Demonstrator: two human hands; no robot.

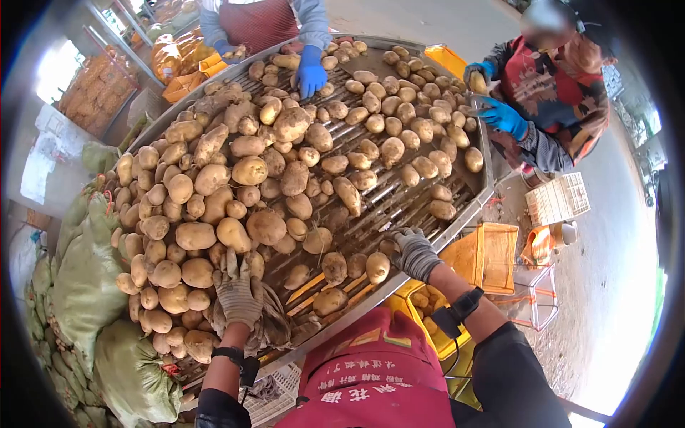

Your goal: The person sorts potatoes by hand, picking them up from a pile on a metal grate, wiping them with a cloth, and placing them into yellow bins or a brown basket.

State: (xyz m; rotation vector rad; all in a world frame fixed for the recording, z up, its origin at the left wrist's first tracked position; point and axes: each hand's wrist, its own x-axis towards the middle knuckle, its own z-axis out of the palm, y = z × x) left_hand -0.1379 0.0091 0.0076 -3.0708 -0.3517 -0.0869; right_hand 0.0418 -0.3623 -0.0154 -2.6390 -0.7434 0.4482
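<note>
Many potatoes (250, 171) lie heaped on a slatted metal sorting table (421, 200), thickest on its left side. My left hand (237, 294), in a grey knit glove, rests at the lower edge of the heap, fingers apart against the potatoes. A dirty cloth (271, 321) lies just right of that hand. My right hand (414, 253), gloved the same way, is at the table's near right rim. Its fingers curl towards a potato at their tips; whether they grip it is unclear.
Co-workers with blue gloves stand at the far side (311, 71) and the right (503, 118). Green sacks (135, 371) line the left. A yellow crate (407, 299) of potatoes is below the near rim, beside an orange crate (497, 257). A white basket (556, 198) stands further right.
</note>
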